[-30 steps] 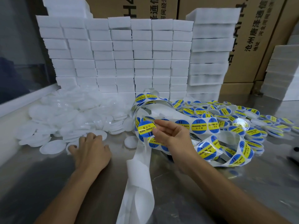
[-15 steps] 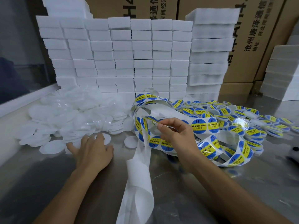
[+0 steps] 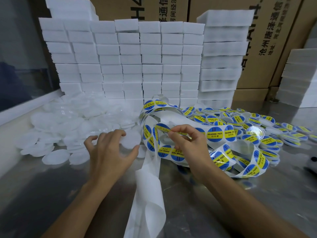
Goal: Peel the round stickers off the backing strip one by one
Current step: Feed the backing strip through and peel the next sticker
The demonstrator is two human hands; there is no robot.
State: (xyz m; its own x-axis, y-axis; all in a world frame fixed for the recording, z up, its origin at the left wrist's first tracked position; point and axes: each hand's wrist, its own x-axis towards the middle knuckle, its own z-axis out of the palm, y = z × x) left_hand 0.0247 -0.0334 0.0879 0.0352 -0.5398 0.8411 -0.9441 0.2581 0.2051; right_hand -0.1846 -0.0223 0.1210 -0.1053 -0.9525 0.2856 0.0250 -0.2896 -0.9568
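Note:
A white backing strip (image 3: 149, 182) coils across the steel table, carrying several round blue and yellow stickers (image 3: 214, 133) marked SOLDERING PASTE. My right hand (image 3: 187, 143) pinches one round sticker (image 3: 163, 128) by its edge, lifted and seen nearly edge-on above the coil. My left hand (image 3: 109, 150) grips a white round lid (image 3: 131, 140) between thumb and fingers at the edge of the lid pile. The bare end of the strip trails toward me between my forearms.
A heap of white round lids (image 3: 68, 124) lies at the left. Lids with stickers on them (image 3: 257, 127) pile up at the right. White foam blocks (image 3: 137, 62) are stacked behind, with cardboard boxes (image 3: 267, 40) further back. The steel table (image 3: 51, 194) runs toward me.
My right hand has pulled a sticker up off the strip and turned it edge-on. My left hand moved right from lying flat on the table and took hold of a white lid.

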